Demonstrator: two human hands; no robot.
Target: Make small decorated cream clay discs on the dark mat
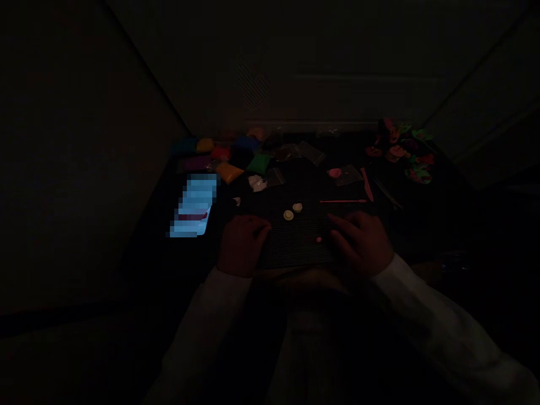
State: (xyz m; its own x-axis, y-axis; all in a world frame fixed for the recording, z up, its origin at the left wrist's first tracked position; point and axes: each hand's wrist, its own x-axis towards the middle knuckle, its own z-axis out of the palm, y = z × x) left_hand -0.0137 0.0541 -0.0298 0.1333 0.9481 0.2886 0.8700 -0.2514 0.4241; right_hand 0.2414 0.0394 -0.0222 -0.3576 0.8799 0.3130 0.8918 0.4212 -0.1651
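The light is very dim. My left hand (241,242) rests at the near left of the dark ribbed mat (291,256), fingers curled and pressed together; whatever they may hold is hidden. On the right, my right hand (365,239) is open, its fingers stretched toward the middle and apart. A small pink ball of clay (319,239) lies just left of those fingers, untouched. Two small pale cup-shaped clay pieces, one nearer (288,215) and one farther (297,207), sit between the hands. Beyond my right hand lies a thin pink modelling stick (342,201).
A lit phone (194,205) lies at left. Behind are bagged coloured clays, including orange (229,172) and green (259,163), plus a white lump (257,183). At right are a pink clay knife (367,184), a bag with pink clay (335,173) and colourful shaped pieces (397,153).
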